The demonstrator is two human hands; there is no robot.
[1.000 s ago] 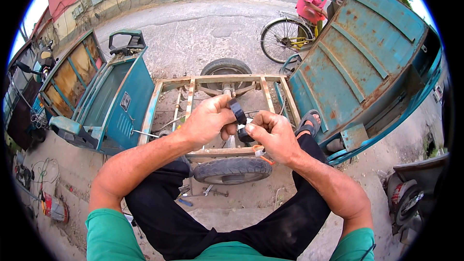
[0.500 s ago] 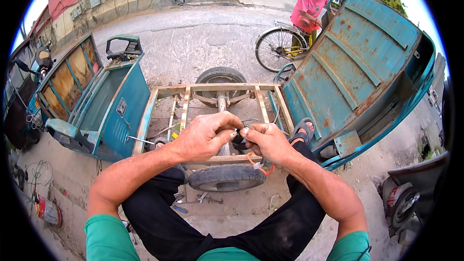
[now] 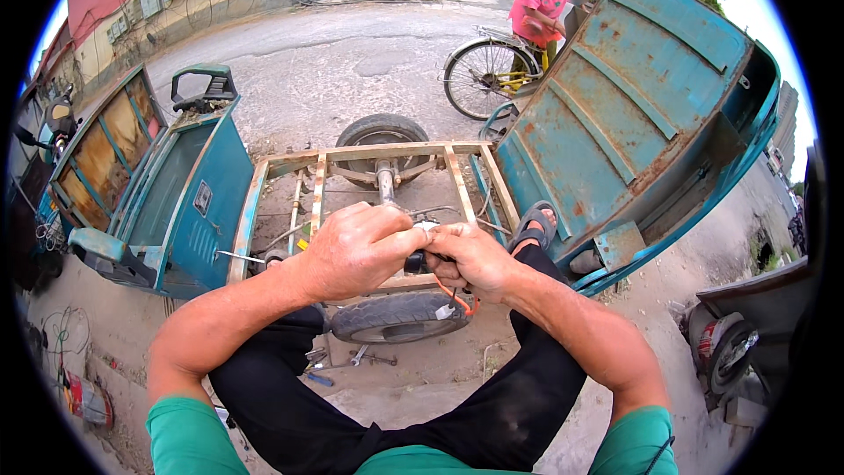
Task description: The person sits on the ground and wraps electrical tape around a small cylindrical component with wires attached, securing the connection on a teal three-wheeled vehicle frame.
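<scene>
Above the near side of the bare frame [image 3: 318, 189], I have both hands together.

Left hand [image 3: 362, 246]: fingers bent inward toward the right thumb; the back of the hand hides most of them, so I cannot tell how far they are closed or what they grip.

Right hand [image 3: 482, 257]: thumb and forefinger drawn together, other fingers curled under. Orange wire [image 3: 476, 305] comes out beneath these fingers; I take it as held there.

Black piece [image 3: 416, 261]: just under the meeting fingertips, between the hands. Which hand carries it, I cannot tell.

White connector [image 3: 446, 311]: hangs from the orange wire, in front of the near tyre [image 3: 387, 324].

Progress, my judgement: partway. Done: connector is on the wire; frame lies exposed between the teal cab [image 3: 198, 211] and the tilted teal bed [image 3: 607, 97]. Left: connector's free end mates with nothing I can see, and the fingertip work reads as unfinished, both hands being engaged on it. Spanner [image 3: 359, 354] lies on the ground, out of use.
</scene>
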